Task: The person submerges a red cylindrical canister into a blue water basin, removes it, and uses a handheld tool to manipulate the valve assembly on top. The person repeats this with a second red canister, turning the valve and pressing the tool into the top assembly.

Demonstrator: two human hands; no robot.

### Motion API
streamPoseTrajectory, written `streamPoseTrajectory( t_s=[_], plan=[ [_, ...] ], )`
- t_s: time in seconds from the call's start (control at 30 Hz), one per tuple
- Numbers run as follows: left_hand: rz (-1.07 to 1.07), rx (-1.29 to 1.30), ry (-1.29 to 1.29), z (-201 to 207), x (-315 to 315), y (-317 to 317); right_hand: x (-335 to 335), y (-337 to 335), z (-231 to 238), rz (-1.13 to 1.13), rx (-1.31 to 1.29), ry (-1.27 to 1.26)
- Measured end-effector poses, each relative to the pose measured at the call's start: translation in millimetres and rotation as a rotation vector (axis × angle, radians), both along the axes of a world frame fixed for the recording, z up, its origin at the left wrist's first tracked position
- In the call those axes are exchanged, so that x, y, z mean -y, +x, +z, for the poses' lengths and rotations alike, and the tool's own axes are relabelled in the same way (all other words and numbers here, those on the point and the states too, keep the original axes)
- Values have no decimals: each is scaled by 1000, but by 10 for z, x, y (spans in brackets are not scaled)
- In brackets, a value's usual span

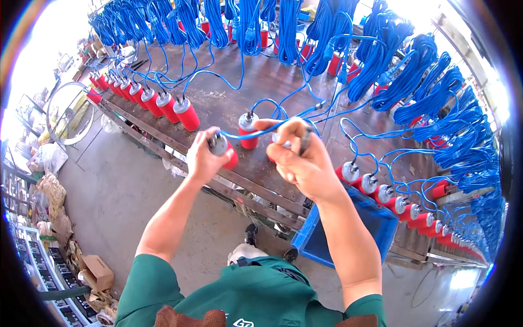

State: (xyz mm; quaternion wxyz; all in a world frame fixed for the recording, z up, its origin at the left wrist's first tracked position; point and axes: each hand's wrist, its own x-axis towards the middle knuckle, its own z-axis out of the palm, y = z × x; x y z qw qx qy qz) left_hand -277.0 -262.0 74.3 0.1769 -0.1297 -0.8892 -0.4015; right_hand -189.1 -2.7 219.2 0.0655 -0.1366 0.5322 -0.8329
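Two hands are working at the workbench's (234,103) near edge: the left hand (202,155) is clamping a red pump cylinder (224,152), seemingly rigid and weighty, while the right hand (300,158) is pinching its limp blue cable (256,129).

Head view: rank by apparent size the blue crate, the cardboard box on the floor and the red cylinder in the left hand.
1. Blue crate, largest though partly behind the right forearm.
2. Cardboard box.
3. Red cylinder, mostly hidden by the left hand; it sits nearer the camera, so its rank against the box is unsure.
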Motion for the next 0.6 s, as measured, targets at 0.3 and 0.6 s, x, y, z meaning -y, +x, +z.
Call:
streamPoseTrajectory(
  t_s=[0.3, 0.6],
  plan=[
    [223, 21, -84, -769, 249, -1511, 116, -802, -369, -69, 110, 600],
    [228, 254, -244, -878, 257, -1682, -312, 189, -732, -167, 101, 714]
  ],
)
